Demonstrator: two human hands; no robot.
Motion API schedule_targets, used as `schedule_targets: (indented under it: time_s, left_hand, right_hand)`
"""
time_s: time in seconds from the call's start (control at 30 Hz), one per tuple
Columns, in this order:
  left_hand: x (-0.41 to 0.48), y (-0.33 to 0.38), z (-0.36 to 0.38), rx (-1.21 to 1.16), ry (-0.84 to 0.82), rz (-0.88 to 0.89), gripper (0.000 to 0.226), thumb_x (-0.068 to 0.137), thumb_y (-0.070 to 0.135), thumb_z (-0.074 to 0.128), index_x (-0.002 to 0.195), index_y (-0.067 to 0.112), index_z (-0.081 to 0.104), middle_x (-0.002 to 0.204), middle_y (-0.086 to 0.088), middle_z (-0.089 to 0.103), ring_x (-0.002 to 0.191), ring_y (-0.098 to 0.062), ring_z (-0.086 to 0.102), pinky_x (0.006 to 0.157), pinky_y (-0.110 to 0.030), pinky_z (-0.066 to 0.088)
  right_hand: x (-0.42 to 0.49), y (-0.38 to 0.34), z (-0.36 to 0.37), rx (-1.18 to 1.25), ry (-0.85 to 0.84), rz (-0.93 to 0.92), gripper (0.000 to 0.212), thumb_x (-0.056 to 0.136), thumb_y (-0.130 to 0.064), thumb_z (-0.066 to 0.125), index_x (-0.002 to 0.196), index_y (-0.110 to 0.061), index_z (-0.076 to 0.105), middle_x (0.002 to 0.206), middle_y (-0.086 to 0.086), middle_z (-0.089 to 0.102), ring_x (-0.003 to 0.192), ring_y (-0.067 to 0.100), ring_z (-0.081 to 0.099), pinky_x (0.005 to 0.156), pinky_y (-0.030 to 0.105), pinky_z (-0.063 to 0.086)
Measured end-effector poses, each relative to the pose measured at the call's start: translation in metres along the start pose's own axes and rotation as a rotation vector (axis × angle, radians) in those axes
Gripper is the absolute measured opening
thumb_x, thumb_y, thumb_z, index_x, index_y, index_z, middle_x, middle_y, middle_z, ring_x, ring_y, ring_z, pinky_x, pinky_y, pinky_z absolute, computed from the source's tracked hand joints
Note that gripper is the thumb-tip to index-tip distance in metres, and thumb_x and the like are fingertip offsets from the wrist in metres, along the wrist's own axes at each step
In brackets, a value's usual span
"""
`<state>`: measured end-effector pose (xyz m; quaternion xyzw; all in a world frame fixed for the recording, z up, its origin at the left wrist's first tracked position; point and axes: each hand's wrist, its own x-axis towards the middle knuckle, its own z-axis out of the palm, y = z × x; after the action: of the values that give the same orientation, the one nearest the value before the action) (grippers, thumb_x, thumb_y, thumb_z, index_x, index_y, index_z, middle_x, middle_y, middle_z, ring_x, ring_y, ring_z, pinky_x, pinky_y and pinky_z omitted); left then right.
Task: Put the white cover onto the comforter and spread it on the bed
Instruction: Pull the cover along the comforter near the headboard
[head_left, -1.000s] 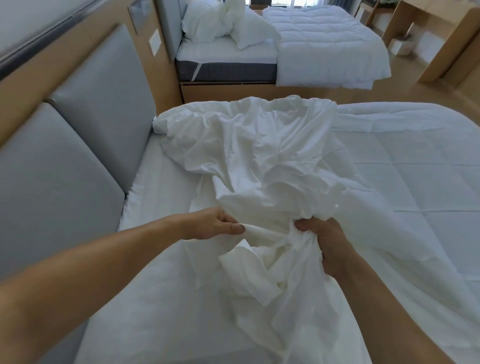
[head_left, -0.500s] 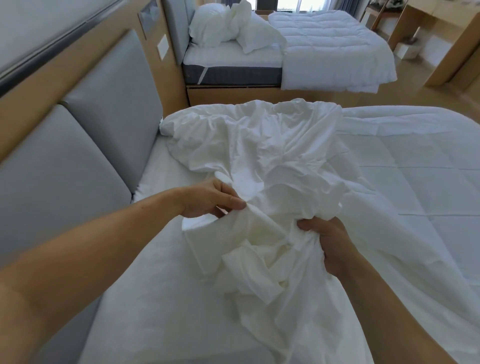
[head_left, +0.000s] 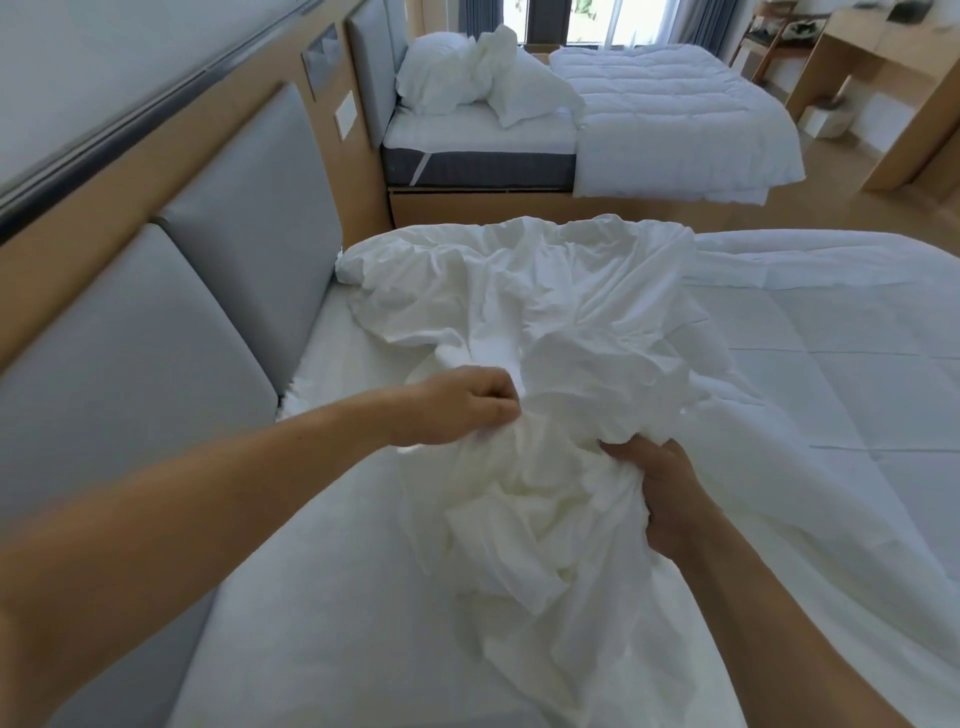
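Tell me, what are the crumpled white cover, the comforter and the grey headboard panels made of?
The white cover looks like thin matte cloth, maybe cotton; it wrinkles sharply. The comforter looks like soft padded fabric, stitched into squares. The headboard panels look like smooth grey padding, perhaps faux leather; there is a faint sheen and no visible weave.
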<state>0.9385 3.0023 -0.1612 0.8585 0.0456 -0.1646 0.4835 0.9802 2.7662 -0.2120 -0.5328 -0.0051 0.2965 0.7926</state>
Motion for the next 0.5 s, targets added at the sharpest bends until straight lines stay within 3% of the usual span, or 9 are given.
schedule_targets:
  time_s: [0.07,0.17,0.23,0.3,0.37,0.5]
  left_hand:
    - [0.006,0.012,0.010,-0.126,0.101,0.039,0.016,0.100,0.014,0.053,0.085,0.017,0.058,0.084,0.001,0.056,0.075,-0.011,0.051,0.073,-0.028,0.046]
    - [0.017,0.030,0.026,-0.135,0.067,0.081,0.009,0.101,0.017,0.052,0.099,0.017,0.060,0.105,-0.003,0.062,0.098,-0.017,0.059,0.094,-0.037,0.051]
    - [0.025,0.036,0.035,-0.126,0.080,0.095,0.008,0.100,0.020,0.052,0.100,0.018,0.061,0.109,-0.004,0.063,0.104,-0.020,0.059,0.100,-0.045,0.050]
    - [0.032,0.043,0.037,-0.127,0.113,0.112,0.009,0.100,0.019,0.053,0.094,0.018,0.059,0.099,-0.001,0.061,0.095,-0.017,0.057,0.098,-0.045,0.050]
    - [0.037,0.050,0.040,-0.044,0.111,0.150,0.010,0.101,0.020,0.052,0.092,0.018,0.057,0.093,0.003,0.059,0.089,-0.013,0.055,0.090,-0.036,0.049]
    - [0.049,0.055,0.042,0.154,0.121,0.244,0.013,0.101,0.020,0.049,0.089,0.022,0.052,0.089,0.008,0.056,0.081,-0.007,0.052,0.075,-0.021,0.041]
  right_hand:
    - [0.001,0.001,0.005,0.066,-0.025,-0.009,0.047,0.079,-0.006,0.064,0.123,0.009,0.059,0.096,0.020,0.073,0.081,0.034,0.073,0.063,0.039,0.058]
    - [0.004,0.004,0.015,0.114,-0.060,-0.025,0.046,0.081,-0.002,0.064,0.126,0.006,0.058,0.108,0.024,0.070,0.096,0.040,0.070,0.072,0.043,0.058]
    - [0.004,0.004,0.020,0.146,-0.093,-0.030,0.046,0.082,-0.003,0.065,0.127,0.003,0.058,0.117,0.025,0.067,0.106,0.043,0.066,0.078,0.046,0.058]
    - [0.003,0.005,0.022,0.137,-0.164,-0.039,0.050,0.084,-0.005,0.067,0.132,0.000,0.056,0.124,0.027,0.064,0.113,0.044,0.063,0.085,0.051,0.056]
    - [0.002,0.008,0.024,0.072,-0.211,-0.023,0.055,0.081,-0.005,0.071,0.134,-0.002,0.054,0.125,0.028,0.062,0.114,0.044,0.063,0.090,0.054,0.055]
    - [0.000,0.009,0.028,-0.170,-0.169,0.105,0.051,0.075,0.003,0.078,0.123,-0.007,0.063,0.114,0.020,0.070,0.105,0.039,0.069,0.093,0.059,0.053]
